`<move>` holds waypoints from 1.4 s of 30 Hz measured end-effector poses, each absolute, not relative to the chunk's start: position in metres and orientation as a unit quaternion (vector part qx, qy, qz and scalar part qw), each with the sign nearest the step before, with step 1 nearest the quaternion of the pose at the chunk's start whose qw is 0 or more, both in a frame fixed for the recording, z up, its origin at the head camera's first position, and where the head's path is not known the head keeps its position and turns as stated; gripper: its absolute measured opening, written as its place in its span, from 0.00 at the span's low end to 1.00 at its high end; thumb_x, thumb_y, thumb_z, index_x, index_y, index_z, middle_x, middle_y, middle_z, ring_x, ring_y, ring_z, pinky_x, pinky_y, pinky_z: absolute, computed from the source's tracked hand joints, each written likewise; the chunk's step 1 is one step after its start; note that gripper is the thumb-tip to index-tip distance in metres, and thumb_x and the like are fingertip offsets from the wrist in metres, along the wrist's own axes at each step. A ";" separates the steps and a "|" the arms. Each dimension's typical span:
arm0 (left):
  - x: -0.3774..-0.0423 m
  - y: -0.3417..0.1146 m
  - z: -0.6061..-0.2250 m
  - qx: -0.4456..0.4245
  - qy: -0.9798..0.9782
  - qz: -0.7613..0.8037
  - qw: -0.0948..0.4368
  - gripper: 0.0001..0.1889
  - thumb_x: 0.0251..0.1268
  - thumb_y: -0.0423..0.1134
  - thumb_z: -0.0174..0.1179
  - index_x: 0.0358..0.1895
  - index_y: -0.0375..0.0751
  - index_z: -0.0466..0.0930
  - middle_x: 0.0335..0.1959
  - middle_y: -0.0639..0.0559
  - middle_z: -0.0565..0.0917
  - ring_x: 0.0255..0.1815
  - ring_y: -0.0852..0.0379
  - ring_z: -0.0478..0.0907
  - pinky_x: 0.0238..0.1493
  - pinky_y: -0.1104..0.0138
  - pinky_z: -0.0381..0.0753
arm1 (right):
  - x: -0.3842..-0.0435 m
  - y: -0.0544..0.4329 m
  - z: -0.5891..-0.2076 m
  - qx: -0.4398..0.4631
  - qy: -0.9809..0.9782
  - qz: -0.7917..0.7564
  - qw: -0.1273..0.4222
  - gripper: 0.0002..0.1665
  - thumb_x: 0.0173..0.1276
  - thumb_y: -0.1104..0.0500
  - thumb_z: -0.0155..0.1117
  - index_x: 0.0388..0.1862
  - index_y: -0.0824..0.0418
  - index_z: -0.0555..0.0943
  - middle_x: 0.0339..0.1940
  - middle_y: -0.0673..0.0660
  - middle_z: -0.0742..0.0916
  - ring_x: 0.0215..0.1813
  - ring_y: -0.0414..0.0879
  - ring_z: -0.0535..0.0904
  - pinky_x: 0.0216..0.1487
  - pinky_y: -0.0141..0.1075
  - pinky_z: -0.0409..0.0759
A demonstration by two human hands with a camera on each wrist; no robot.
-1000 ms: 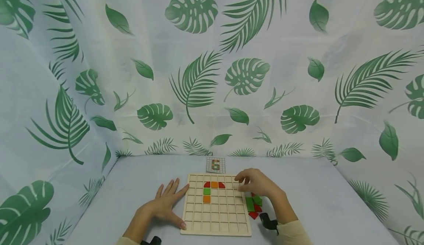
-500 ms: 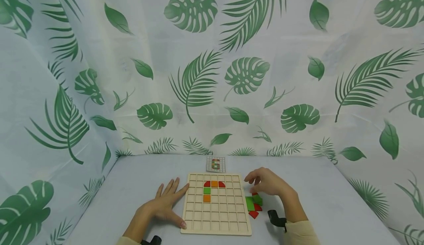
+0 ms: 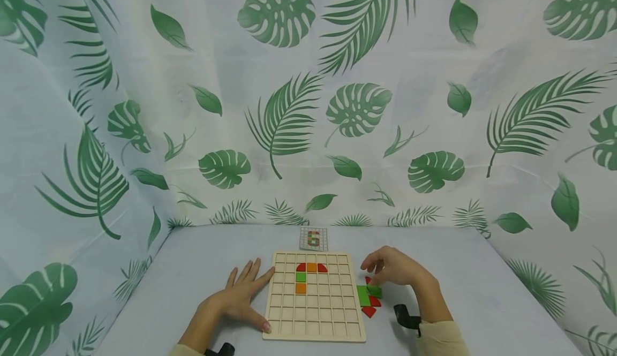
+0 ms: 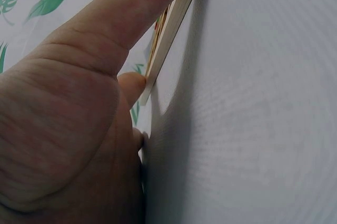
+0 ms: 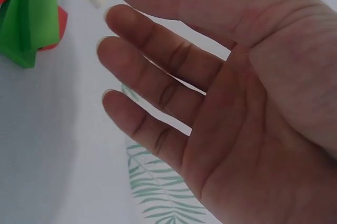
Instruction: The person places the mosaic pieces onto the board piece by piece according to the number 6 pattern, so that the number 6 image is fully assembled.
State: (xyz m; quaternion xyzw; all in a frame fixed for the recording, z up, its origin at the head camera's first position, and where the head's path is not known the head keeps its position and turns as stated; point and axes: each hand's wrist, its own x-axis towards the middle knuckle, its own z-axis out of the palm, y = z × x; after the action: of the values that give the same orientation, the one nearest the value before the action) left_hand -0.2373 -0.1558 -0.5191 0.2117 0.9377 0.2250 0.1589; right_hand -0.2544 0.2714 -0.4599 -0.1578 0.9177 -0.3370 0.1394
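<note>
A wooden grid board [image 3: 332, 310] lies flat on the table. In its upper rows sit a red rounded piece [image 3: 301, 267], an orange square [image 3: 312, 267], a second red rounded piece [image 3: 322, 268], a green square [image 3: 301, 277] and a lower orange square [image 3: 301, 288]. My left hand [image 3: 236, 297] is spread at the board's left edge, thumb and index finger touching it. Above the loose pieces on the right hovers my right hand [image 3: 397, 267], fingers loosely bent, holding nothing visible. Its index finger is hidden in the right wrist view, where green pieces [image 5: 39, 18] lie beyond the thumb.
Behind the board lies a small card [image 3: 313, 238] printed with a coloured figure on a grid. Loose green [image 3: 363, 295] and red pieces [image 3: 368, 311] are heaped against the board's right side. Leaf-patterned cloth walls [image 3: 289, 201] enclose the table.
My right hand has moved right, off the board's upper right corner, to above the loose pieces. The left hand and the pieces in the grid have stayed put.
</note>
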 end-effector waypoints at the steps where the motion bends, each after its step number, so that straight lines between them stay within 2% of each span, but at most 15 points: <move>1: -0.237 -0.156 -0.519 0.211 0.938 0.224 0.158 0.73 0.29 0.73 0.81 0.85 0.58 0.52 0.87 0.35 0.40 0.88 0.34 0.32 0.81 0.32 0.28 | -0.254 0.271 -0.460 -0.156 0.918 -0.336 0.144 0.17 0.54 0.69 0.80 0.44 0.58 0.91 0.39 0.55 0.90 0.40 0.47 0.81 0.37 0.41 0.80; 10: -0.239 -0.156 -0.524 0.210 0.939 0.224 0.157 0.73 0.28 0.75 0.80 0.85 0.60 0.52 0.87 0.36 0.39 0.88 0.35 0.32 0.81 0.32 0.27 | -0.254 0.272 -0.468 -0.182 0.912 -0.326 0.169 0.14 0.51 0.72 0.80 0.36 0.59 0.90 0.31 0.55 0.88 0.34 0.49 0.79 0.34 0.42 0.77; 21: -0.238 -0.157 -0.522 0.209 0.939 0.224 0.159 0.73 0.28 0.74 0.80 0.85 0.59 0.52 0.87 0.36 0.39 0.88 0.35 0.32 0.81 0.32 0.27 | -0.255 0.271 -0.476 -0.181 0.911 -0.326 0.175 0.17 0.45 0.75 0.82 0.32 0.60 0.88 0.30 0.53 0.88 0.33 0.47 0.79 0.34 0.40 0.79; 34: -0.240 -0.159 -0.524 0.218 0.936 0.226 0.155 0.73 0.28 0.76 0.79 0.85 0.58 0.51 0.87 0.35 0.39 0.88 0.34 0.31 0.80 0.32 0.26 | -0.255 0.270 -0.477 -0.183 0.918 -0.307 0.174 0.17 0.45 0.75 0.81 0.31 0.60 0.86 0.30 0.53 0.86 0.34 0.47 0.77 0.35 0.40 0.76; 42: -0.241 -0.158 -0.524 0.218 0.936 0.228 0.156 0.73 0.28 0.76 0.78 0.85 0.60 0.51 0.87 0.36 0.38 0.88 0.35 0.31 0.81 0.33 0.26 | -0.255 0.270 -0.474 -0.182 0.916 -0.313 0.175 0.16 0.46 0.74 0.81 0.29 0.61 0.85 0.27 0.53 0.84 0.32 0.46 0.75 0.30 0.38 0.73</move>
State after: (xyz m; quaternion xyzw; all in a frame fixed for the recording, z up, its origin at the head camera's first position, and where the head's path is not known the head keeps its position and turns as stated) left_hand -0.2414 -0.1576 -0.5244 0.2177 0.9361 0.2280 0.1558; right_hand -0.2549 0.2704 -0.4745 -0.1823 0.9155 -0.3131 0.1748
